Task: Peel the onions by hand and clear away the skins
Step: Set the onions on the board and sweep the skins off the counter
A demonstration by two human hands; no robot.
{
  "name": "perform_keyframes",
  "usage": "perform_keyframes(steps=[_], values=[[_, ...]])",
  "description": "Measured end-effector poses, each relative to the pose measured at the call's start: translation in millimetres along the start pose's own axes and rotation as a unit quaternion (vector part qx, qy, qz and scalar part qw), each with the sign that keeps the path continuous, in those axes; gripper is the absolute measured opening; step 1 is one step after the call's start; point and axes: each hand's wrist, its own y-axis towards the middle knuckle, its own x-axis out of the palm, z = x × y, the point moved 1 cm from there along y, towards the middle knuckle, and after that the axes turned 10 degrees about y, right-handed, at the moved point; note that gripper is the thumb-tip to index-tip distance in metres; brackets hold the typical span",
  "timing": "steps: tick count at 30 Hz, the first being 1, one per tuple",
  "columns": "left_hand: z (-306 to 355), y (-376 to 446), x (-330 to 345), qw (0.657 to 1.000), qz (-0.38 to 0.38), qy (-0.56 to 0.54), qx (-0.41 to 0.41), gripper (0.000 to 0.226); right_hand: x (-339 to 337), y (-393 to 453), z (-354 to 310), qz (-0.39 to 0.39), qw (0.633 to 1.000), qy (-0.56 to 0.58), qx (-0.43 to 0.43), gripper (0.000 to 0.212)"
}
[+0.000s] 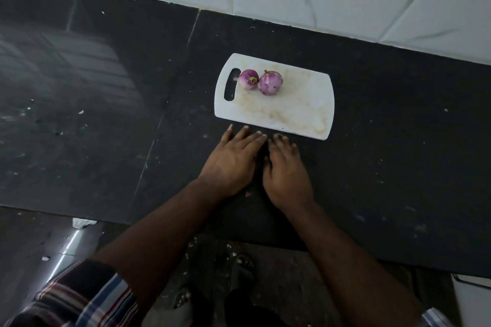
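**Asha:** Resting flat on the dark counter point(106, 103), that's how both hands are sitting. The left hand point(230, 160) and the right hand point(285, 171) are lying side by side, nearly touching, fingers straight and spread, gripping nothing at all.

**Ben:** And just near of the cutting board point(300, 111), I'm noticing. The fingertips are pointing at its near edge, stopping just short of it.

**Asha:** Right. Now look further out: two purple onions are sitting at the far left end of that white board, beside the handle slot point(230, 85). The smaller onion point(248, 79) is next to the slot, the larger onion point(270, 83) just right of it, the pair touching or very nearly.

**Ben:** They're looking glossy and pale purple to me, not papery. I'm reading that as peeled.

**Asha:** I'm leaning that way too, though some dry wisp is sticking up at the top of the larger one, so I can't be certain it's fully clean.

**Ben:** So which step are we in?

**Asha:** Clearing away, I'd judge. Pale flecks point(248, 194) are lying on the counter by the wrists, and more are scattered across the floor point(279, 268) below the counter edge. Whether they're onion skin, I can't tell.

**Ben:** What's the next move asking for, then?

**Asha:** Probably a flat-handed sweep, gathering those bits toward the near edge without nudging the board. A light touch, since thin scraps are prone to sticking or fluttering off.
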Motion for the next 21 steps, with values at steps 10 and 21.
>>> perform_keyframes(steps=[10, 21], values=[[-18.0, -11.8, -11.1, 0.993, 0.065, -0.066, -0.067, 0.046, 1.6, 5.9, -10.1, -0.005, 1.000, -0.005, -0.008, 0.044], [-24.8, -8.5, 3.4, 0.999, 0.018, 0.043, -0.027, 0.061, 4.1, 28.0, -10.3, -0.089, 0.993, -0.044, -0.062, 0.062]])
